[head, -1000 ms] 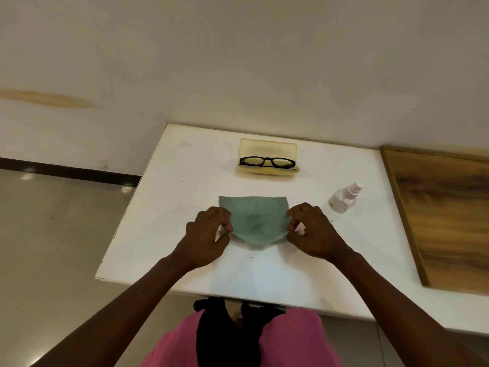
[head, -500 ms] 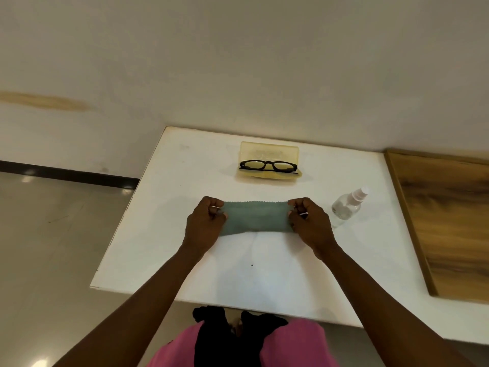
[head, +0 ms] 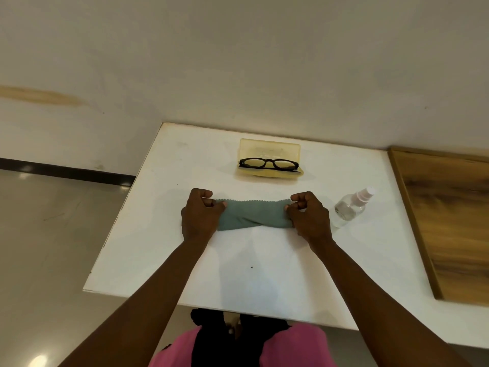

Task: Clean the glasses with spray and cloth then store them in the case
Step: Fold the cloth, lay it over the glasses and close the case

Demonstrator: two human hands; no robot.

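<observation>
Just in front of the open yellow case (head: 270,151) holding the black glasses (head: 268,164) on the white surface (head: 164,234), the left hand (head: 199,217) and right hand (head: 309,219) each keep a pinching grip on an end of the folded green cloth (head: 254,215), with the spray bottle (head: 352,206) beside the case's right.

The cloth (head: 252,214) is showing plain grey-green; the glasses (head: 268,164) are showing black frames; the case (head: 270,149) is looking translucent yellow; the bottle (head: 350,206) is showing clear with a pale cap; the table (head: 185,160) is showing white; the board (head: 449,221) is showing brown wood grain.
</observation>
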